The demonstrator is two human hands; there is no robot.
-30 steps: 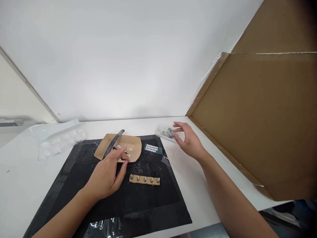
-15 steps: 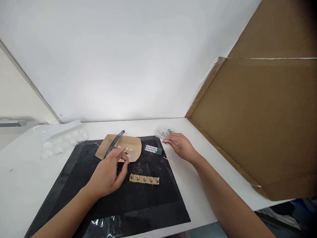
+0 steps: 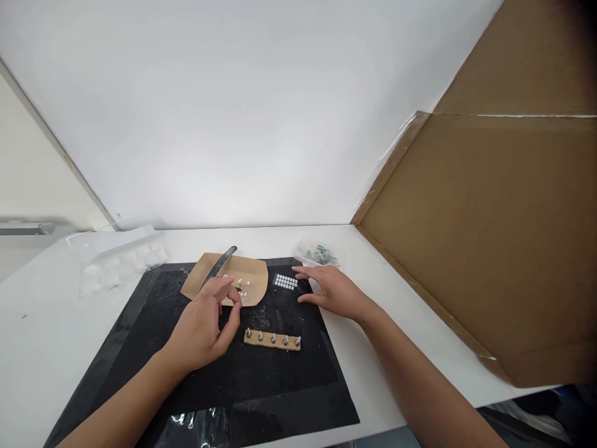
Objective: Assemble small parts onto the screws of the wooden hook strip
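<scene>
My left hand (image 3: pixel 201 323) is over the black mat, in front of a brown paper tray (image 3: pixel 257 274). Its thumb and a fingertip are pinched together; whatever is between them is too small to make out. Small white pieces (image 3: pixel 244 283) and a curved dark strip like a nail file (image 3: pixel 219 266) lie in the tray. My right hand (image 3: pixel 333 291), fingers apart and holding nothing visible, reaches to the right end of a small sheet of white dots (image 3: pixel 285 282); I cannot tell if it touches. A tan strip with several upright pegs (image 3: pixel 273 340) lies nearer me.
The black mat (image 3: pixel 270 398) covers the middle of a white table (image 3: pixel 37 348). Behind my right hand sits a clear bag of greenish small items (image 3: pixel 319 254). A clear plastic case (image 3: pixel 119 264) is at the left back. Cardboard panels (image 3: pixel 494 236) stand on the right.
My right hand has moved left and a little nearer, from the clear bag to the dotted sheet, and its fingers have spread. My left hand keeps its pinch in place.
</scene>
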